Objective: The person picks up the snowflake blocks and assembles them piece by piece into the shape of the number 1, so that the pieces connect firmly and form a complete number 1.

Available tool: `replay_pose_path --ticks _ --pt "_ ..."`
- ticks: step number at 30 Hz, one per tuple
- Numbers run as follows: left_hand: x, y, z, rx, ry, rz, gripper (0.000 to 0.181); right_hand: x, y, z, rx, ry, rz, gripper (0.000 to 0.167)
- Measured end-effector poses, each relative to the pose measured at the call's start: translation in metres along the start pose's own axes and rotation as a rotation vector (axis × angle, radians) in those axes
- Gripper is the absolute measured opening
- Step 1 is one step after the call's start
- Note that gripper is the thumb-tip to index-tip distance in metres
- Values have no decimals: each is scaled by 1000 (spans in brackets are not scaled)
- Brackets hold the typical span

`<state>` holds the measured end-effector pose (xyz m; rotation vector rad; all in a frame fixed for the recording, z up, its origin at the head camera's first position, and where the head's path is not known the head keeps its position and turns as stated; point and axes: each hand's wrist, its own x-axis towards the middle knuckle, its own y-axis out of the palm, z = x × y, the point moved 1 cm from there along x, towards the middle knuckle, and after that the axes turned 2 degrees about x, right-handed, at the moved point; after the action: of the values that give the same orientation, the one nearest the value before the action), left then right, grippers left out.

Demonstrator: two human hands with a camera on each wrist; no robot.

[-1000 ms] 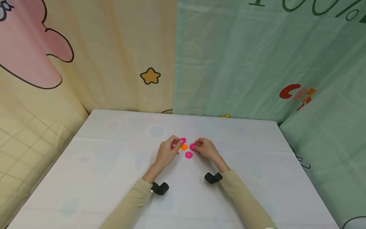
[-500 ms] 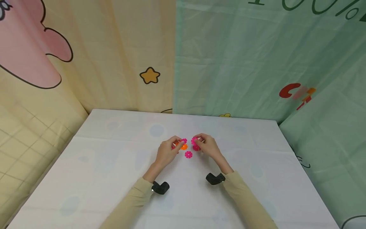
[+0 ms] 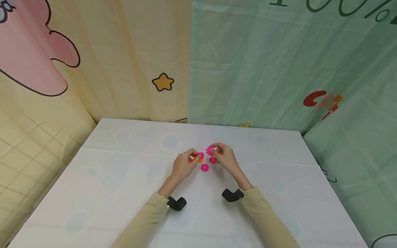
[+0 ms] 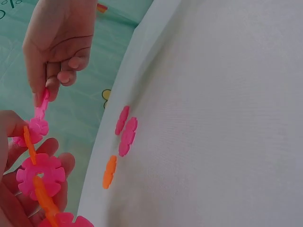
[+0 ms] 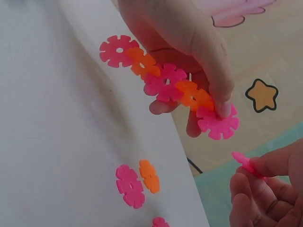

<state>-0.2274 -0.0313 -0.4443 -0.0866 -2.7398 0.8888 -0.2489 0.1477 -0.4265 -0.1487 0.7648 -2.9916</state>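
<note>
My left hand (image 3: 184,165) holds a chain of interlocked snowflake discs (image 5: 165,82), pink and orange by turns. Its thumb pinches the pink disc at the chain's end. Between thumb and fingers of my right hand (image 3: 226,159) is a single pink snowflake disc (image 5: 246,163), seen nearly edge-on in the right wrist view. A small gap separates it from the chain's end in that view. Below the hands, on the table, lie a pink disc (image 3: 204,167), a second pink disc (image 3: 213,160) and an orange disc (image 5: 149,176).
The table (image 3: 263,213) has a white cloth with pale spots. Behind it hang a yellow curtain (image 3: 124,69) and a green curtain (image 3: 248,69). A black wrist camera (image 3: 177,204) sits on the left wrist, another black camera (image 3: 232,195) on the right.
My right hand has lifted the pink disc away from the table, uncovering another pink disc beneath. My left hand has shifted slightly right with the chain.
</note>
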Motion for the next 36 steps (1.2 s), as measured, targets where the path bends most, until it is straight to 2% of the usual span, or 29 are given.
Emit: replay_pose_path --ticks 3,10,20,24,27,32,36 --pt "1 2 -1 0 -3 1 12 -1 1 2 32 4 -5 24" --pt "4 5 -2 13 31 -22 11 -1 4 7 73 30 -17 26" --pt "4 8 -3 86 57 -39 12 -5 11 8 122 31 -61 23" --pt "4 8 -4 137 105 -71 13 -5 9 11 122 12 -73 20" --pt "4 7 -5 188 154 -101 13 -1 6 14 108 4 -52 18" --pt "2 6 -8 245 209 -129 13 4 1 18 99 45 15 19" --pt "2 7 -10 259 231 -143 13 4 -1 18 137 78 28 21"
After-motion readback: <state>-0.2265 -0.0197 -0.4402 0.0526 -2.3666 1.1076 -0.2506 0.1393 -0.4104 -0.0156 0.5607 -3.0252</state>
